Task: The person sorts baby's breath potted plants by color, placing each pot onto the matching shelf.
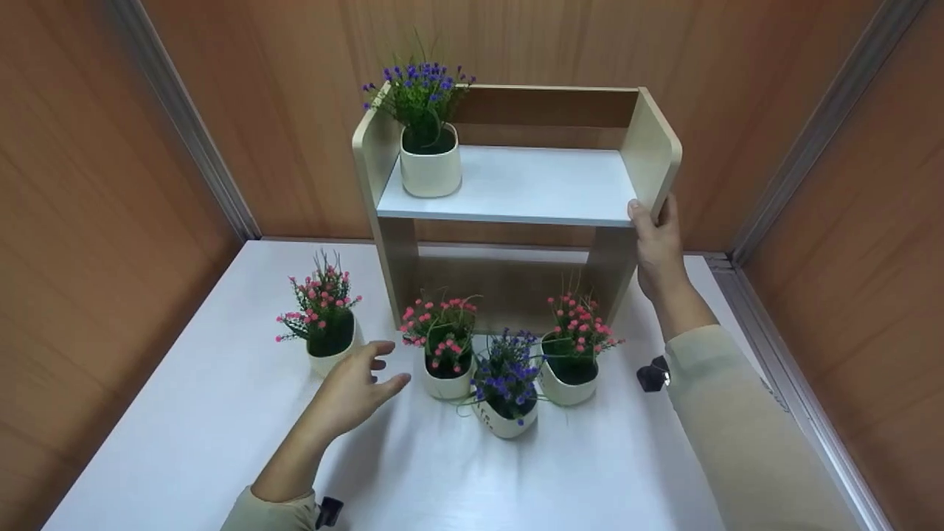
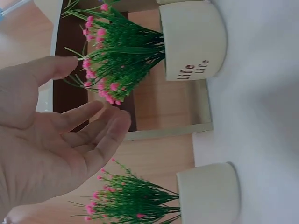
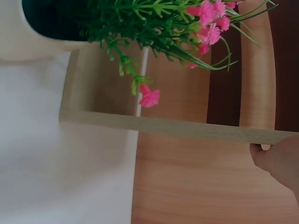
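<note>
My right hand (image 1: 660, 254) grips the right side panel of a small two-tier wooden shelf (image 1: 546, 181), thumb on the front edge. In the right wrist view, only part of that hand (image 3: 282, 163) shows at the panel. The left hand (image 1: 358, 391) is in the air with its fingers loosely bent, holding nothing. It is between a pink-flowered potted plant (image 1: 324, 306) on the left and another pink potted plant (image 1: 442, 383) before the shelf. The left wrist view shows a gap between the fingers and a pink plant (image 2: 194, 42) in a "Life" pot.
A purple-flowered potted plant (image 1: 431, 169) stands on the shelf's upper board, at its left end. Before the shelf are a purple plant (image 1: 509, 387), its pot tilted in view, and a pink plant (image 1: 571, 376). Wooden walls (image 1: 88, 184) enclose the white table (image 1: 184, 413).
</note>
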### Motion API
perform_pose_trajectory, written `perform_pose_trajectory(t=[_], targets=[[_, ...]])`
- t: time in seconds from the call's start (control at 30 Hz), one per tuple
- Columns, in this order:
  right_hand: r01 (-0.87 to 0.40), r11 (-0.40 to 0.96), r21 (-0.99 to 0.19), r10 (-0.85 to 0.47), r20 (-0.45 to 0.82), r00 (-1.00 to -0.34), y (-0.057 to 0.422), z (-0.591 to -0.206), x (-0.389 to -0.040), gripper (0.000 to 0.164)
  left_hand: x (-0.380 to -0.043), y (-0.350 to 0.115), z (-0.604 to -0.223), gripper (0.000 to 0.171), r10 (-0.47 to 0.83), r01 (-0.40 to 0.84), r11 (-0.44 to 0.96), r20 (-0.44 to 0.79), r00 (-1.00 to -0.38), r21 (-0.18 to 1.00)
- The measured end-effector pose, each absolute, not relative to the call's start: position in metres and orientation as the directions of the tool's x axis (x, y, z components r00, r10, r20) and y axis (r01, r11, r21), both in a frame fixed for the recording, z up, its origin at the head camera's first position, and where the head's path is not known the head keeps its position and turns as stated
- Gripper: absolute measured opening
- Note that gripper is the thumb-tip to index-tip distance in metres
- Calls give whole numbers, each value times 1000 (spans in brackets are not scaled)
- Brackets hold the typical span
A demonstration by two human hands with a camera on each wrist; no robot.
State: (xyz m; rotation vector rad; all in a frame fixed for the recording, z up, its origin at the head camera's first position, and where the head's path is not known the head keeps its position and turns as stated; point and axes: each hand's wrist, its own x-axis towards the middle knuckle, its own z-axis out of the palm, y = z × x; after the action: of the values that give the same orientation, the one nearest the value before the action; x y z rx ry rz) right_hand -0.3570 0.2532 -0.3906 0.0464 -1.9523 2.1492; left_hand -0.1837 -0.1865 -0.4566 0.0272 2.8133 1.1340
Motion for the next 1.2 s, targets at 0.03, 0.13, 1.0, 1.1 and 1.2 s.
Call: perform_pose_trajectory(t=[0.03,0.13,1.0,1.1,1.2], targets=[[-189,-87,-978,155,174,-973,253,-390,-356,71,-184,-186,-460,67,73,-22,728,-109,-991,685],[-162,-97,-982,159,145,-977,255,-388,-354,75,-185,-183,-469,81,110,-18,731,-144,-983,682],[-133,-30,-991,123,129,-984,263,-386,-348,80,-224,-155,-521,116,181,-18,575,-148,-972,818],[-140,-37,-989,123,135,-983,263,-387,-348,81,-227,-151,-523,113,210,34,560,-102,-972,828],[-158,-39,-987,123,152,-981,264,-388,-348,80,-230,-147,-525,111,229,74,545,-63,-971,835]])
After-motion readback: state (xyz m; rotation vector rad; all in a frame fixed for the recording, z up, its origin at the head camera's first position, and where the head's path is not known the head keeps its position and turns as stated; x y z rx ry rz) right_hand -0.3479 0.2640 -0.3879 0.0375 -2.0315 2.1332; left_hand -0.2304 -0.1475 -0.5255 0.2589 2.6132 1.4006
